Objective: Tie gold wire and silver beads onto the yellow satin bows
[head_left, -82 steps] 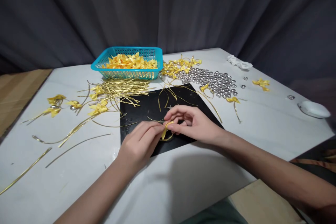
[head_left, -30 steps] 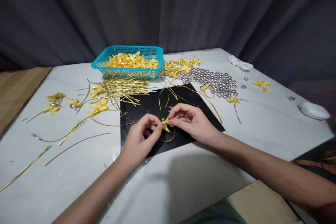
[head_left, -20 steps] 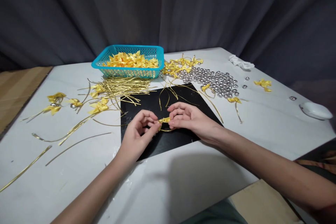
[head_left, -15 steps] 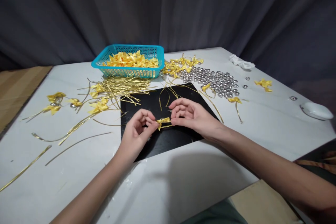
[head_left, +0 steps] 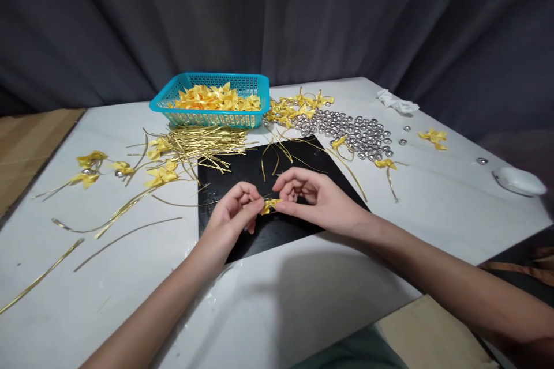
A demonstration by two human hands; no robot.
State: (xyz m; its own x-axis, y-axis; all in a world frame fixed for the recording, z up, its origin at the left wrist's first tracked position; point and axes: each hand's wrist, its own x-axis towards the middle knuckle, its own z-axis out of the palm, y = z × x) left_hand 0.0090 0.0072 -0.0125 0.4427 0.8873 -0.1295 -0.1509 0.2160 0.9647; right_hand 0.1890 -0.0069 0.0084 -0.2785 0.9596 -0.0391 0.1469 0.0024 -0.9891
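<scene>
While the left hand (head_left: 228,220) pinches one end of a small yellow bow (head_left: 270,206) over the black board (head_left: 281,236), the right hand (head_left: 324,200) holds the other, thumb and fingers narrowed. Beyond the board I see a blue basket (head_left: 208,112); gold strips (head_left: 208,143) overlap the board's far left corner, silver beads (head_left: 363,137) lie past its far right.

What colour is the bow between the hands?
The bow is yellow, seen in the head view.

Dark curtains (head_left: 259,17) back a craft workspace where yellow bows (head_left: 162,174), gold strips (head_left: 208,141) and silvery beads (head_left: 363,135) lie across a white worktop (head_left: 433,207).
</scene>
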